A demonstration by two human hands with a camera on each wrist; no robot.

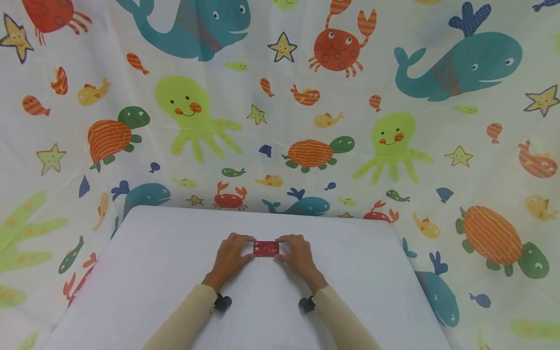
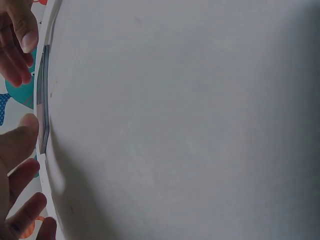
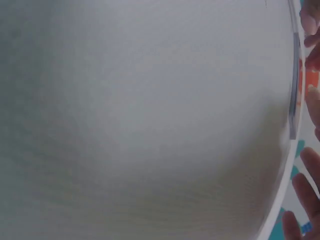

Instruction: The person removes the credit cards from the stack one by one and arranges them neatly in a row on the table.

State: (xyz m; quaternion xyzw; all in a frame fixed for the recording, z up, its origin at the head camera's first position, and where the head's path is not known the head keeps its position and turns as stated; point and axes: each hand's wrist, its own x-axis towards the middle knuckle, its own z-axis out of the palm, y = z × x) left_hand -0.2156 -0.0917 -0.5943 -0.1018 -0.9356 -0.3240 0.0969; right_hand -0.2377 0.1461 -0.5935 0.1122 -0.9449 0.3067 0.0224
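Note:
A red bank-style card marked "VIP" is at the middle of the white table, its printed face up and its long side running left to right. My left hand holds its left end, forefinger at the far corner and thumb at the near one. On the opposite end my right hand holds it in a mirrored way. From the left wrist the card appears almost edge-on, as a thin greyish strip, and the left hand's other fingers are spread. Edge-on too is the card in the right wrist view.
The white table has its far edge just beyond the hands. Behind it hangs a cloth printed with sea animals. A small black device is strapped to the left wrist and another device to the right.

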